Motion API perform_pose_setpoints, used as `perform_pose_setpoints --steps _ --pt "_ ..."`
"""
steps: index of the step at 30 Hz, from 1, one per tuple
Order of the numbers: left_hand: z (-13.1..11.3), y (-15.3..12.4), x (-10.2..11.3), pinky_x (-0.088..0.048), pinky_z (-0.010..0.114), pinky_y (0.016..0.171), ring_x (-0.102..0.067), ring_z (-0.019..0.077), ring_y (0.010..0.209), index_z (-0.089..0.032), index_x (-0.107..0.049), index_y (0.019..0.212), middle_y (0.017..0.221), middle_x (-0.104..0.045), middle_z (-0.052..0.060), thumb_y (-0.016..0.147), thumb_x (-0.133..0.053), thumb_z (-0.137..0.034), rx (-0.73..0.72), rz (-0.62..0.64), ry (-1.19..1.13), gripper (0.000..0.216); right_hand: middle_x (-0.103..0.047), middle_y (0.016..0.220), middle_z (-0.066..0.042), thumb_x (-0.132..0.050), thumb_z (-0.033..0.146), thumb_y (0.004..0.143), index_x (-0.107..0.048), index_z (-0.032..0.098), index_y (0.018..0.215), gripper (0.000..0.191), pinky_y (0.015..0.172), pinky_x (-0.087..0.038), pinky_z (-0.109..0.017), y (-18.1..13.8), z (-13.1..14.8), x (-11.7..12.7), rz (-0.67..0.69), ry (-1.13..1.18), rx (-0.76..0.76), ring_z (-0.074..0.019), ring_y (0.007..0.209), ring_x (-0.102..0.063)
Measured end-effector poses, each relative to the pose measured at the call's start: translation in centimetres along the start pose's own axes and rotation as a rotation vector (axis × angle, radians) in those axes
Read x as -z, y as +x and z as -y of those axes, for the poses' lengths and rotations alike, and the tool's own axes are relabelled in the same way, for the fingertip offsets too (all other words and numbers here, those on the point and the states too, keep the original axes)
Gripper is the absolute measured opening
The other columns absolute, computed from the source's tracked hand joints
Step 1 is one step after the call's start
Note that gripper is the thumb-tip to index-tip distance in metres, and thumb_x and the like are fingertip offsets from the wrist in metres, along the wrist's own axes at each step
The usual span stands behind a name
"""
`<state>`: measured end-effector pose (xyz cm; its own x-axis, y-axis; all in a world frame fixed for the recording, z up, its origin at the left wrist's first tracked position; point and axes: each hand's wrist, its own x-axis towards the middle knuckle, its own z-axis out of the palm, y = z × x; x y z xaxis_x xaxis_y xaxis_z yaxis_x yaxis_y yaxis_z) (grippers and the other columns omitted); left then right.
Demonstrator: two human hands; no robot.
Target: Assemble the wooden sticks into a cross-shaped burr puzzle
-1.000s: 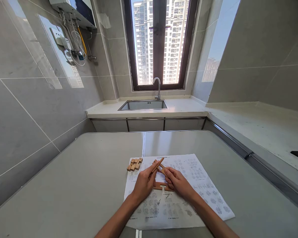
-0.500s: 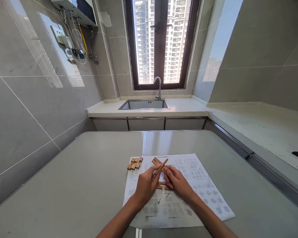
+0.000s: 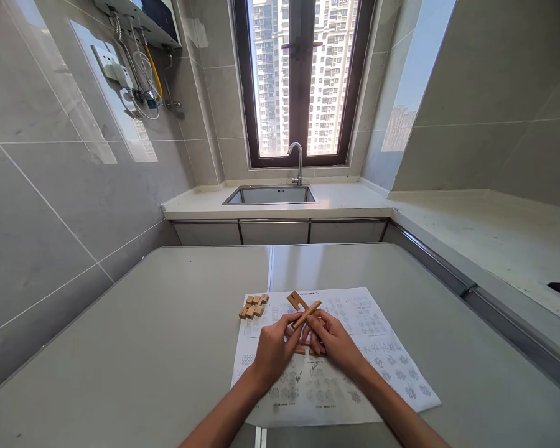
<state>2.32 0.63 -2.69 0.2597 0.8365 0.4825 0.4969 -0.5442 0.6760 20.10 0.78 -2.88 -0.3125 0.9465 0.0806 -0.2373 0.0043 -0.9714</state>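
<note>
both wooden bars now sit crossed higher over the paper sheet on the grey table.

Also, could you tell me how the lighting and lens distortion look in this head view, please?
Head view: the window is bright daylight, glare patches sit on the left wall tiles, the wide lens bows the walls outward, and the hands and wooden pieces stay sharp.

Both forearms are converging at centre; the left hand and right hand are pinching with fingertips nearly touching each other.
</note>
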Motion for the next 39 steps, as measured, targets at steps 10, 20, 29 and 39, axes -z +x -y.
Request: perform_pose_setpoints --steps 10,20,29,39 --pt "-0.5 -0.1 0.1 -0.053 0.022 0.061 -0.072 0.0139 0.062 -0.022 -0.066 0.120 0.082 -0.078 0.000 0.101 -0.062 -0.032 -0.010 -0.014 0.012 0.021 -0.056 0.051 0.006 -0.062 0.067 0.093 -0.061 0.020 0.099 0.047 0.046 -0.035 -0.023 -0.2 1.0 0.0 0.037 -0.057 -0.020 -0.0110 0.044 -0.050" --pt "-0.5 -0.1 0.3 -0.054 0.023 0.062 -0.074 0.0147 0.066 -0.025 -0.066 0.121 0.090 -0.080 0.000 0.100 -0.063 -0.031 -0.074 -0.030 0.093 0.022 -0.059 0.051 0.006 -0.061 0.066 0.094 -0.061 0.019 0.101 0.048 0.045 -0.033 -0.023 -0.2 0.6 0.2 0.055 -0.074 -0.042 -0.0104 0.042 -0.048" --pt "-0.6 0.0 0.5 -0.057 0.026 0.067 -0.076 0.0167 0.072 -0.024 -0.067 0.125 0.103 -0.081 0.005 0.103 -0.058 -0.029 -0.092 -0.013 0.091 0.025 -0.063 0.054 0.004 -0.063 0.066 0.093 -0.063 0.017 0.113 0.053 0.044 -0.031 -0.023 -0.3 0.3 0.5 0.054 -0.017 -0.064 -0.0100 0.042 -0.047" --pt "-0.9 0.2 0.5 -0.054 0.030 0.074 -0.071 0.0192 0.082 -0.021 -0.059 0.126 0.102 -0.074 0.006 0.095 -0.060 -0.019 -0.076 -0.026 0.171 0.031 -0.069 0.081 -0.002 -0.070 0.064 0.089 -0.069 0.019 0.102 0.047 0.048 -0.036 -0.024 -0.2 1.2 0.6 -0.074 0.118 -0.059 -0.0077 0.048 -0.047"
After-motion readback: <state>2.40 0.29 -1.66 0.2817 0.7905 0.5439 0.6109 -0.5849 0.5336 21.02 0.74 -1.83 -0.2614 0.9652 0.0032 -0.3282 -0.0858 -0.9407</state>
